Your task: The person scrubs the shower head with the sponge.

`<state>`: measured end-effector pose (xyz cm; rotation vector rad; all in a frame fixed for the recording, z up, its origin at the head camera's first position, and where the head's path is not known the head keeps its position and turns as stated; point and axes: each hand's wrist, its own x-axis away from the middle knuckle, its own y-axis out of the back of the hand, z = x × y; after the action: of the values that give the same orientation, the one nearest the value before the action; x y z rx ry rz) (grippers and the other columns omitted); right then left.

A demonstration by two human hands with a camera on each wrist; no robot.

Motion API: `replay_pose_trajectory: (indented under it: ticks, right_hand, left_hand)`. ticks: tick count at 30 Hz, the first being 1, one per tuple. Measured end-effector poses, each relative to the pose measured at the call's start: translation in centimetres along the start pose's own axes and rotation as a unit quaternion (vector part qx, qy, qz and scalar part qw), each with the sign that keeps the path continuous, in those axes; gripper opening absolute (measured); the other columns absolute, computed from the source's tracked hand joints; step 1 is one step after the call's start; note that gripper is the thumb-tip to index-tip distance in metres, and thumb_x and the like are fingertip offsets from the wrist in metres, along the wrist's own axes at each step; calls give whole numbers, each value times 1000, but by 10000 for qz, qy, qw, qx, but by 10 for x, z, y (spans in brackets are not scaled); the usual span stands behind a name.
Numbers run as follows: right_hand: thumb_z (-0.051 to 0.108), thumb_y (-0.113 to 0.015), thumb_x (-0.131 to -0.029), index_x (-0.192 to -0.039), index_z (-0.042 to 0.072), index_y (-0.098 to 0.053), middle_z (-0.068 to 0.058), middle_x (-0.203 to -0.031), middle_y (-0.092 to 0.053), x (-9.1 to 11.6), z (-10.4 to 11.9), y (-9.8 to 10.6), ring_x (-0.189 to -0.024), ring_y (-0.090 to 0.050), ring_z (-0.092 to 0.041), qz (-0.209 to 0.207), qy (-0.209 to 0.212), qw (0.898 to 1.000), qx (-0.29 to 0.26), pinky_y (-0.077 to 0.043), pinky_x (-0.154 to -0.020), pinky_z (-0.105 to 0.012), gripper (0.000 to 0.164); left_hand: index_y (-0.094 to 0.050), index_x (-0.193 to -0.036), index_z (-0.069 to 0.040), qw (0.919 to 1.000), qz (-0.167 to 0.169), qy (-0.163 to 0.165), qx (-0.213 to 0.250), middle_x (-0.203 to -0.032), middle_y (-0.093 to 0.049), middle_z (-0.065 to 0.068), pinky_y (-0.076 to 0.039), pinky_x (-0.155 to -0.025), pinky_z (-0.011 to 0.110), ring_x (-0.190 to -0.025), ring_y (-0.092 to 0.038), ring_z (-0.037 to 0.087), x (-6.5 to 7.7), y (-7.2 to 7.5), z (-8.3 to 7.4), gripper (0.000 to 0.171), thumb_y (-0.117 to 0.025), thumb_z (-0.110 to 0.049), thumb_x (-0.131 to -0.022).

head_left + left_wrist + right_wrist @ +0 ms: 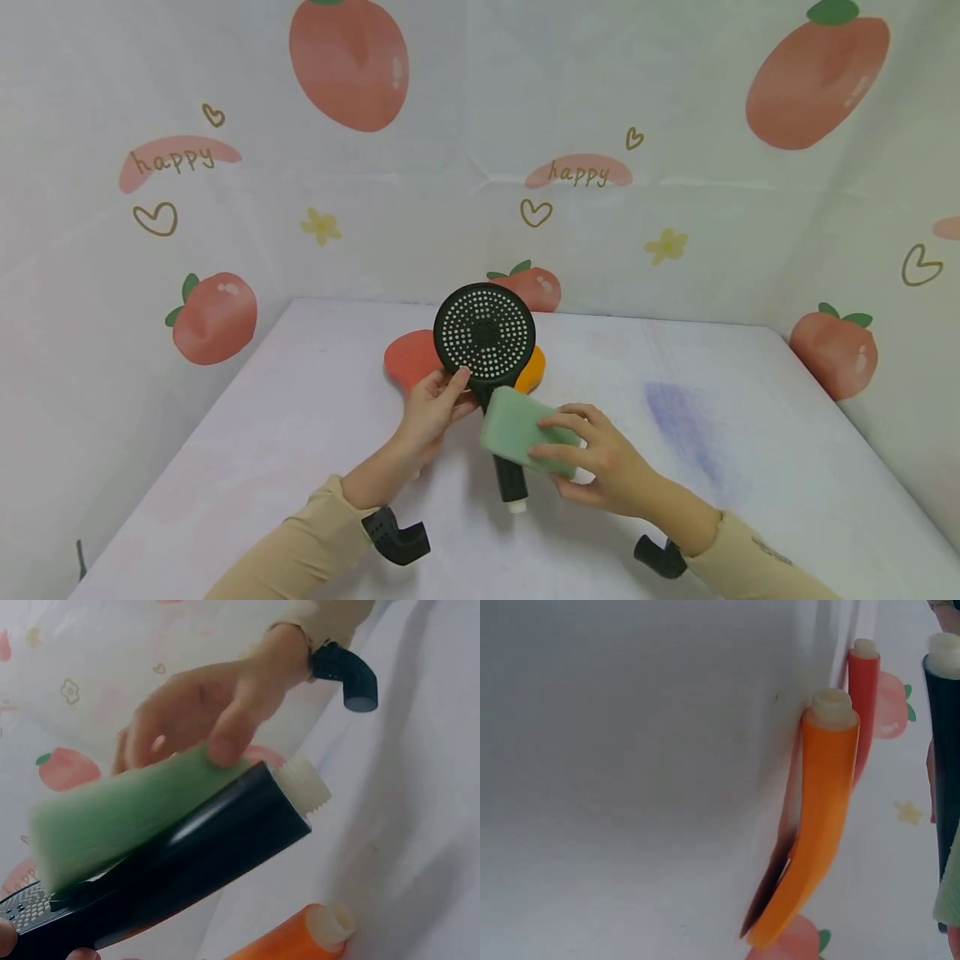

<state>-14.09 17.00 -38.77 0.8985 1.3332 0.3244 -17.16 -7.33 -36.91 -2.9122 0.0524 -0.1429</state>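
My left hand [437, 408] grips a black shower head [486, 333] at its neck, thumb on the rim of the nozzle face. The nozzle face is turned toward the head camera and the handle points down to a white threaded end [304, 784]. In my right hand [603, 458] is a pale green sponge [517, 425], its fingers spread over one side and the thumb beneath. The sponge lies against the handle and covers its middle part. In the left wrist view, the sponge [127, 817] runs along the black handle [202, 847].
Behind the black one, an orange shower head [821, 802] and a red shower head [862, 697] lie on the white table [300, 450]. A backdrop [465, 150] printed with fruit stands behind the table. Black wrist mounts [396, 537] hang under both sleeves.
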Motion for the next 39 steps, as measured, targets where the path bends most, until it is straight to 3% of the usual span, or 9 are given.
replay_pose_trajectory:
  ticks: [7,11,16,21,25,29,31,33,39]
  right_hand:
    - [40,-50,-91,-109,26,-65,-8,-117,-57,-2,0,-6,-105,-49,-28,27,-363,9993,107,-52,-79,-43,27]
    - [36,-52,-91,-110,30,-64,-4,-119,-57,-1,3,-3,-107,-48,-29,372,-121,9992,63,-53,-79,-45,23]
    - [24,-73,-76,-108,33,-63,2,-121,-56,3,9,1,-110,-46,-26,841,324,9958,-176,-52,-83,-41,35]
    - [20,-76,-67,-106,33,-63,3,-120,-57,5,13,3,-110,-46,-25,865,647,9936,-325,-49,-84,-39,43]
    - [18,-77,-63,-104,32,-64,2,-117,-58,2,13,4,-109,-48,-27,687,554,9960,-137,-50,-83,-41,45]
    - [22,-71,-74,-105,30,-65,-1,-117,-59,0,6,2,-107,-49,-29,453,172,9988,101,-51,-81,-44,32]
    - [26,-63,-84,-105,27,-65,-5,-116,-58,-1,2,0,-106,-49,-28,269,-95,9995,106,-52,-80,-44,21]
    - [32,-53,-90,-104,25,-66,-8,-116,-58,-2,-2,-2,-105,-48,-27,73,-391,9992,-6,-51,-81,-43,20]
    - [35,-49,-93,-106,22,-65,-8,-117,-56,1,-3,-6,-107,-46,-23,-21,-844,9957,-386,-48,-86,-35,25]
  left_hand:
    - [-48,-130,3,9996,-4,52,-290,-116,-63,16,-56,-81,27,-84,-63,7,-1,-3,4,40,-51,-19,-96]
    - [-48,-129,3,9999,-81,27,-116,-113,-63,12,-56,-81,26,-84,-64,6,-5,0,6,39,-50,-19,-97]
    - [-47,-130,3,9994,-274,-27,211,-108,-62,5,-54,-86,32,-82,-64,7,-9,3,5,40,-49,-20,-97]
    - [-46,-132,4,9987,-329,-104,365,-106,-61,2,-51,-90,37,-84,-64,8,-9,5,5,41,-48,-19,-98]
    - [-45,-131,4,9987,-267,-129,411,-104,-61,-1,-52,-90,36,-85,-64,8,-8,5,3,39,-45,-17,-99]
    - [-46,-130,5,9987,-226,-34,460,-104,-61,0,-53,-88,33,-85,-64,8,-6,5,2,38,-45,-17,-99]
    - [-46,-129,5,9988,-218,46,445,-105,-62,1,-53,-89,33,-87,-64,9,-5,5,2,38,-45,-18,-99]
    - [-47,-128,5,9989,-197,144,394,-108,-61,4,-52,-91,34,-88,-64,10,-4,4,2,38,-45,-19,-99]
    - [-44,-129,6,9985,-123,298,444,-116,-59,10,-48,-95,39,-91,-64,10,-5,4,5,39,-44,-20,-99]
